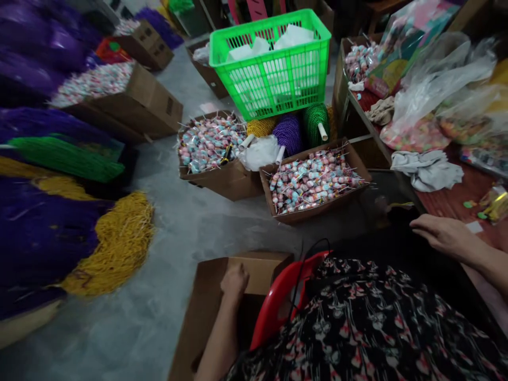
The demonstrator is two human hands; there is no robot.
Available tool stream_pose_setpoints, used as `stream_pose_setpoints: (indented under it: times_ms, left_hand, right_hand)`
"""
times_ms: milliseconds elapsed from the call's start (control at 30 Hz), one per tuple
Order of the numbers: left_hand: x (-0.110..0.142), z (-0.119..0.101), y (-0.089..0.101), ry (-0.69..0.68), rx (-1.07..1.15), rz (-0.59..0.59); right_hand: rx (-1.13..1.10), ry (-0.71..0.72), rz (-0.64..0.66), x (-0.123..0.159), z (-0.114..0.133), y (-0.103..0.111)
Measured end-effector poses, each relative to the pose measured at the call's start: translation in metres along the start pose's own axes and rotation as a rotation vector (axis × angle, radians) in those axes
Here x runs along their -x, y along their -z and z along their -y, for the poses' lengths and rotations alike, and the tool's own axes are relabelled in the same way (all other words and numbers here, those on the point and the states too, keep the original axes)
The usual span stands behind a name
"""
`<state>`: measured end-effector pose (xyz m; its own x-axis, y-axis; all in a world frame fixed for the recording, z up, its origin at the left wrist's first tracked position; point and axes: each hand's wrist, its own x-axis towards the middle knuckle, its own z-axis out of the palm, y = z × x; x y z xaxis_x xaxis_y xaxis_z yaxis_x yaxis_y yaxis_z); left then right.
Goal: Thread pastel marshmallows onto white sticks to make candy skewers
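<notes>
My left hand (pixel 235 280) is closed in a fist at the open cardboard box (pixel 190 317) beside the red plastic chair (pixel 273 301). Its curled fingers hide whatever they may hold, and I cannot tell if they touch the flap behind them. On the other side, my right hand (pixel 444 235) reaches over the edge of the reddish wooden table (pixel 440 200), fingers stretched out together, with nothing visible in it. A crumpled grey-white cloth (pixel 426 168) lies on the table just beyond that hand.
Ahead stand two cardboard boxes of wrapped candy lollipops (pixel 313 182) (pixel 210 140), with a green plastic crate (pixel 270 74) behind. Plastic bags of candy (pixel 428 106) crowd the table. Yellow strands (pixel 115 248) and purple bundles (pixel 39 227) lie at left; another candy box (pixel 130 100) stands further back.
</notes>
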<state>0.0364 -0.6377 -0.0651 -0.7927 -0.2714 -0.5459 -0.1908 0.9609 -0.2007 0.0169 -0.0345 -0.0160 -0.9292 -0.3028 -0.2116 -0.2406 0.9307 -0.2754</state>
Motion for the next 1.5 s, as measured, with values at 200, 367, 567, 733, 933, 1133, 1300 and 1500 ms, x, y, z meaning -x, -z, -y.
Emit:
stream_pose_setpoints:
  times_ms: [200,367,567,733,933,1133,1300,1500]
  left_hand:
    - [-0.1,-0.094,0.051,-0.64,-0.109,-0.143]
    - [-0.133,-0.178,0.05,-0.666,-0.168,-0.084]
    - [-0.159,-0.186,0.041,-0.547,-0.169,-0.094]
    - [-0.178,-0.178,0.046,-0.44,-0.117,-0.115]
    - [-0.199,-0.162,0.05,-0.378,-0.1,-0.098]
    - [-0.219,-0.135,0.057,-0.306,-0.093,-0.055]
    - [-0.241,-0.128,0.065,-0.304,-0.129,-0.03]
    - [-0.242,-0.135,0.066,-0.372,-0.154,-0.027]
  right_hand:
    - [0.09,-0.08,0.025,-0.018,0.009,0.004]
    - [0.237,-0.163,0.121,-0.03,0.047,0.01]
    - [0.122,-0.103,0.267,-0.077,0.072,-0.003]
    - [0.049,-0.188,0.35,-0.128,0.058,-0.024]
    - [-0.026,-0.358,0.323,-0.176,0.05,-0.041]
    - [-0.144,-0.521,0.266,-0.217,0.04,-0.054]
    - [-0.242,-0.67,0.242,-0.231,0.021,-0.071]
    - [-0.321,-0.602,0.258,-0.241,0.014,-0.093]
